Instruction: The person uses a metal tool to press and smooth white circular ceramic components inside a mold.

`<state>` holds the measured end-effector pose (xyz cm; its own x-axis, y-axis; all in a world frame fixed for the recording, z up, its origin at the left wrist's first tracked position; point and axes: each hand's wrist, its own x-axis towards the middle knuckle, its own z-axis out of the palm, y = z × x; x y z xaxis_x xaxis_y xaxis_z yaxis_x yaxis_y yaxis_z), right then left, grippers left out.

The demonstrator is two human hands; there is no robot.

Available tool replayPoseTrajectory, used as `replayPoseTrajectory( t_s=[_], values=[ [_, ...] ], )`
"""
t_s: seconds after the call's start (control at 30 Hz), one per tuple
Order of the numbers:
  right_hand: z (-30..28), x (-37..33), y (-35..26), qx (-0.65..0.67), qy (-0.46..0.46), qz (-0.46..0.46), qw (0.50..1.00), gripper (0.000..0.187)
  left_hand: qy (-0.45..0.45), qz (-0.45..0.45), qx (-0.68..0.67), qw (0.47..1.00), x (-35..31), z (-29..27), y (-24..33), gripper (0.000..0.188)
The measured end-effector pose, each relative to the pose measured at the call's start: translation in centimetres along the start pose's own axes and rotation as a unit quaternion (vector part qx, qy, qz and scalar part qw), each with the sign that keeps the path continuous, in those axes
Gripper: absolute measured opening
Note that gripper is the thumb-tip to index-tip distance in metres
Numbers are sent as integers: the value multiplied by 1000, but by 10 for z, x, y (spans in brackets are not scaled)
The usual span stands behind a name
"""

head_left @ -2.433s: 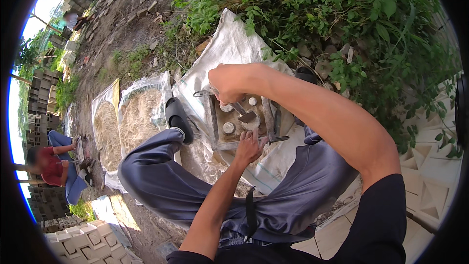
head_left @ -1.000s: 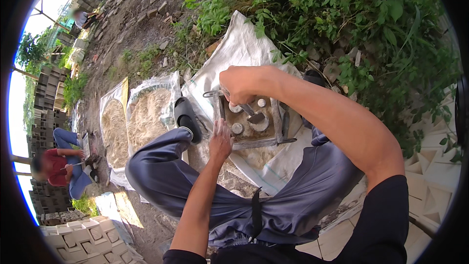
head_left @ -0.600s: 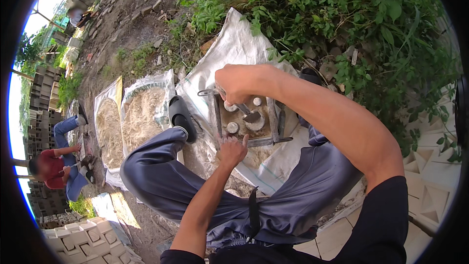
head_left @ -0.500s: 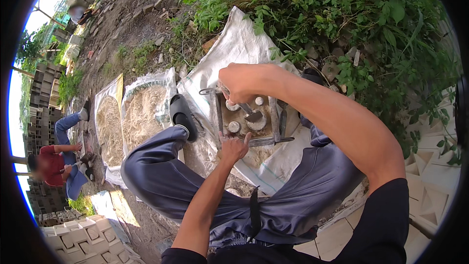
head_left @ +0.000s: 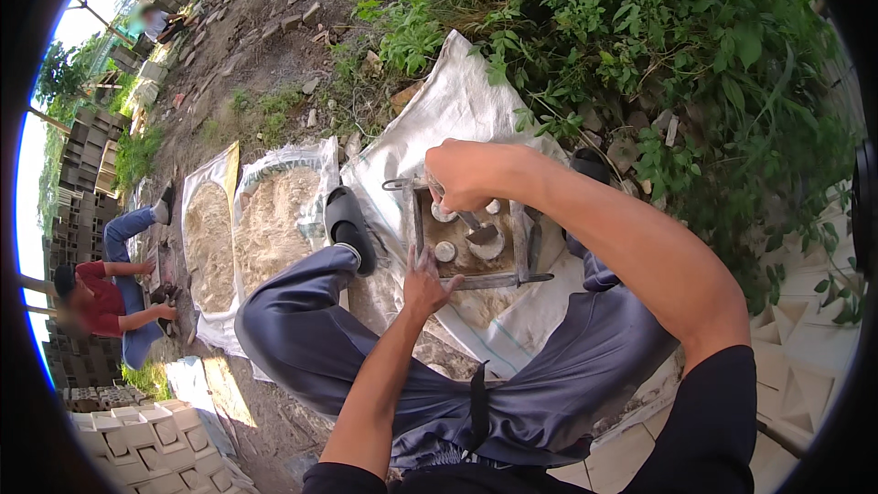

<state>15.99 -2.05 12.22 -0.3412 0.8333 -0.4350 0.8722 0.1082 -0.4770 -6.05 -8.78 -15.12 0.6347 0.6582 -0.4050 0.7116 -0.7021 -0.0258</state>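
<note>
My right hand (head_left: 455, 178) is closed around the handle of a small trowel (head_left: 482, 234), its grey blade pointing down over a square frame mould (head_left: 498, 281). The blade meets a pale round piece (head_left: 490, 250) inside the mould; a smaller pale disc (head_left: 445, 252) and others sit around it in sandy material. At the mould's near left corner, my left hand (head_left: 426, 289) rests with fingers stretched along the side bar and thumb spread by the near bar. The mould lies on a white woven sack (head_left: 457, 96) between my legs. My right hand partly hides its far side.
Two sacks of pale powder, one (head_left: 279, 206) nearer and one (head_left: 208, 247) farther, lie left of my sandalled foot (head_left: 349, 229). A person in a red shirt (head_left: 101, 297) sits at far left; another is farther back. Green plants (head_left: 658, 55) border the right. Patterned blocks (head_left: 151, 444) stand lower left.
My left hand has shifted from the near bar to the mould's left corner, its fingers reaching farther up the side. The trowel stays over the same round piece. The whole view has shifted slightly.
</note>
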Motion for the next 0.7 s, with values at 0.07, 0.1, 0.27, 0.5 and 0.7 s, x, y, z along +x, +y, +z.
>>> replayPoseTrajectory(
  t_s=[0.07,0.1,0.27,0.5,0.7],
  values=[
    [0,-1,-3,-1,8,-5,1000,18,-29,4,11,1000,6,0,-4,92],
    [0,-1,-5,-8,10,-9,1000,18,-55,4,24,998,5,1,-5,94],
    [-5,-1,0,-25,-14,32,999,19,-104,2,19,994,18,-14,5,98],
    [-6,-1,10,25,-11,12,1000,22,7,1,25,1000,9,-18,-2,101],
    [-6,1,2,27,-1,21,999,23,9,11,-5,1000,15,-2,-15,103]
  ],
)
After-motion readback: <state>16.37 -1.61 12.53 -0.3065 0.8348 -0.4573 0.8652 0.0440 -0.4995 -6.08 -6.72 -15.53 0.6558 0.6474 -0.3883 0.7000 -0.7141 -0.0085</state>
